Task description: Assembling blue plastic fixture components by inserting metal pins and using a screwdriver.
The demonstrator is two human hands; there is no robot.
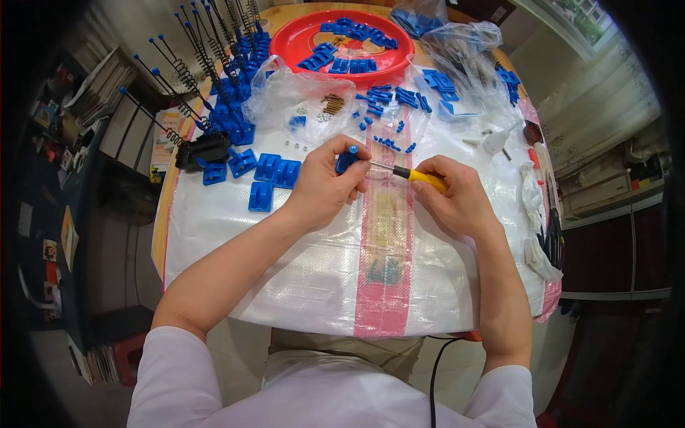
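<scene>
My left hand (326,178) is closed around a small blue plastic part (347,159), which stands up between thumb and fingers. In my right hand (457,194) is a screwdriver (428,180) with a yellow and black handle, held level. Its metal shaft points left, and the tip meets the blue part or the fingertips beside it; the exact contact is hidden. Left of my left hand lie several loose blue bracket-like pieces (261,195). Beyond both hands, small blue pegs (394,145) and brass-coloured screws (333,104) rest on clear plastic bags.
At the far left stand several blue pieces with black coil springs (187,75) and thin rods. A red round tray (283,53) with blue parts sits at the back. On the right are a white bottle (494,143), black-handled scissors (554,239) and crumpled plastic bags (464,43).
</scene>
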